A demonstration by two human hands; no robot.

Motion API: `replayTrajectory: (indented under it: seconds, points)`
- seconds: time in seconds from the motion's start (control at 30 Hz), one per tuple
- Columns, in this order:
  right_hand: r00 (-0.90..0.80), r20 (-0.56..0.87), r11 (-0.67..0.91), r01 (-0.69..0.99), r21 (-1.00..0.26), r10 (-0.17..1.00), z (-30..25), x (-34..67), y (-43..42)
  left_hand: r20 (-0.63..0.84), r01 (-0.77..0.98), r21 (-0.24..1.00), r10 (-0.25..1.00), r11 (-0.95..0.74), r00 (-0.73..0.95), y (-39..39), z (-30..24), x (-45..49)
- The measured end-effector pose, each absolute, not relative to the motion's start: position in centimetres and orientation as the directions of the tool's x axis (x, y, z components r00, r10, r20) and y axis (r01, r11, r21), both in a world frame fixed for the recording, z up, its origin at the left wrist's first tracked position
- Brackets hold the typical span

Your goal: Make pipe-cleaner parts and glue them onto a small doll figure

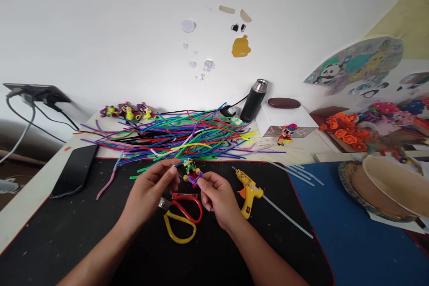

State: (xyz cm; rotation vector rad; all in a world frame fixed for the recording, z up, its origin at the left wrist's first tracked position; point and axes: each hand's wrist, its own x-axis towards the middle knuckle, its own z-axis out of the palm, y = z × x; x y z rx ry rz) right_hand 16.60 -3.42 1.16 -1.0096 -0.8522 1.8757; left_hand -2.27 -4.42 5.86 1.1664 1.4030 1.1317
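A small pipe-cleaner doll (191, 170), green, yellow and purple with a bluish top, is held up over the black mat. The thumb and fingers of my right hand (216, 196) pinch it by its purple lower part. Just left of the doll's head, my left hand (152, 187) is closed in a pinch; whatever lies between its fingertips is too small to make out. Below the hands lie scissors (182, 221) with one red and one yellow handle, their blades partly hidden behind my left hand. A yellow hot glue gun (248, 192) with a clear glue stick rests right of my right hand.
Colourful pipe cleaners (181, 134) are heaped behind the mat. Several finished dolls (127, 111) sit back left, another doll (286, 134) by a white box (284, 118). A black phone (75, 170), a thermos (254, 100), loose glue sticks (301, 173) and a round bowl (395, 187) surround the mat.
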Motion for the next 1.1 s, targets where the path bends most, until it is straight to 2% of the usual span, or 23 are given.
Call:
replayTrajectory:
  seconds: [0.17, 0.37, 0.57, 0.73, 1.1]
  points:
    - [-0.353, -0.381, -0.491, -0.310, -0.814, 0.855, 0.7, 16.2, -3.2, -0.059, 0.196, 0.977, 0.991, 0.081, -0.119, -4.0, 5.9, -4.5]
    - [-0.344, -0.450, -0.540, -0.237, -0.807, 0.824, 0.1, 15.8, -3.4, -0.080, 0.234, 0.967, 0.990, 0.105, -0.112, -3.4, 3.9, -6.0]
    - [-0.308, -0.478, -0.539, -0.155, -0.828, 0.823, 0.0, 16.0, -3.6, -0.059, 0.198, 0.976, 0.985, 0.090, -0.159, -3.5, 2.2, -6.4]
    - [-0.283, -0.520, -0.559, -0.077, -0.825, 0.806, 0.4, 15.7, -3.6, -0.084, 0.184, 0.977, 0.988, 0.107, -0.132, -4.0, 1.9, -6.4]
    - [-0.235, -0.551, -0.568, -0.003, -0.823, 0.800, 0.4, 15.7, -3.3, -0.099, 0.101, 0.988, 0.978, 0.119, -0.181, -4.4, 1.7, -6.1]
